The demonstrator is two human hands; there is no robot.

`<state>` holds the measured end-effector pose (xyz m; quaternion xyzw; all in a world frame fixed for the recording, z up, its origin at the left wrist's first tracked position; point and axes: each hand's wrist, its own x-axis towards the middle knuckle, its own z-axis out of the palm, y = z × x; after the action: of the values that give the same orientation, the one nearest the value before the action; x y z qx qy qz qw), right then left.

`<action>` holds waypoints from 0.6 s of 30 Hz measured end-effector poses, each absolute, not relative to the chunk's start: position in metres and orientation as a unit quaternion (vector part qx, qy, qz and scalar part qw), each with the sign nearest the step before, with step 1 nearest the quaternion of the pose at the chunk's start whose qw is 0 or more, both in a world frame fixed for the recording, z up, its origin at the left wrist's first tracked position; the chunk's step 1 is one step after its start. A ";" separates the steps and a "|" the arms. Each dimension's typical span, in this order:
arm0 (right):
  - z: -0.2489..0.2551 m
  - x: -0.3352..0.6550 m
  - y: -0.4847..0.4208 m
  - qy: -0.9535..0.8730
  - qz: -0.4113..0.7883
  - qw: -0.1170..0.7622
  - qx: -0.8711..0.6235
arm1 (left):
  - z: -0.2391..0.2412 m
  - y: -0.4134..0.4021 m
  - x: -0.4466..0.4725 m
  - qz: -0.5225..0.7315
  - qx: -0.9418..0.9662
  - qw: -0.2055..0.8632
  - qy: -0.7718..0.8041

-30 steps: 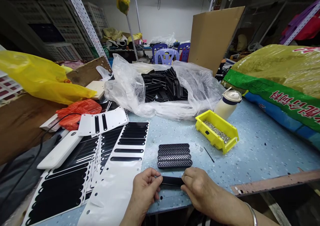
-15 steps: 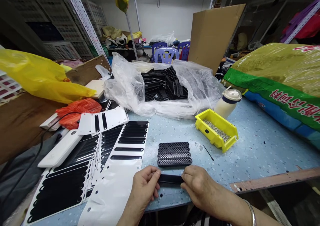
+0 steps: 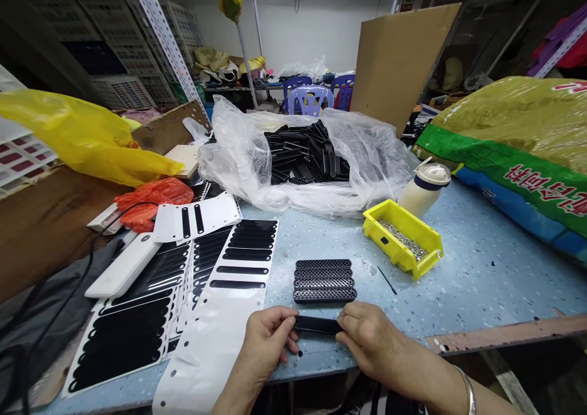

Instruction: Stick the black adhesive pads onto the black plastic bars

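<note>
Blk strip (image 3: 317, 325) btwn L fingers (image 3: 283, 328) & R fingers (image 3: 349, 322), nr textured pcs (image 3: 324, 280)

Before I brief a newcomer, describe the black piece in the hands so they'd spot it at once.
On the speckled blue table, find the row of lattice-faced black pieces in front of the clear plastic bag. Nearer the table's edge, the black piece is held between the left hand and the right hand. Unlike that row, it shows a smooth face.
</note>
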<state>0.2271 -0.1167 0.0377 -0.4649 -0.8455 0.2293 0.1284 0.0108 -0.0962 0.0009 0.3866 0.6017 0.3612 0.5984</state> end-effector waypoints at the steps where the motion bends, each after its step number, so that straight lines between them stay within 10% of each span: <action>1: 0.038 0.227 -0.117 -0.844 0.231 0.127 -0.466 | 0.002 -0.095 0.012 0.359 0.383 0.599 0.605; 18: 0.034 0.231 -0.117 -0.837 0.237 0.141 -0.472 | -0.003 -0.096 0.015 0.274 0.603 0.447 0.602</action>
<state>0.2311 -0.1165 0.0345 -0.4722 -0.8372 0.2374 0.1407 0.0153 -0.0958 -0.0034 0.6029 0.6017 0.2739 0.4466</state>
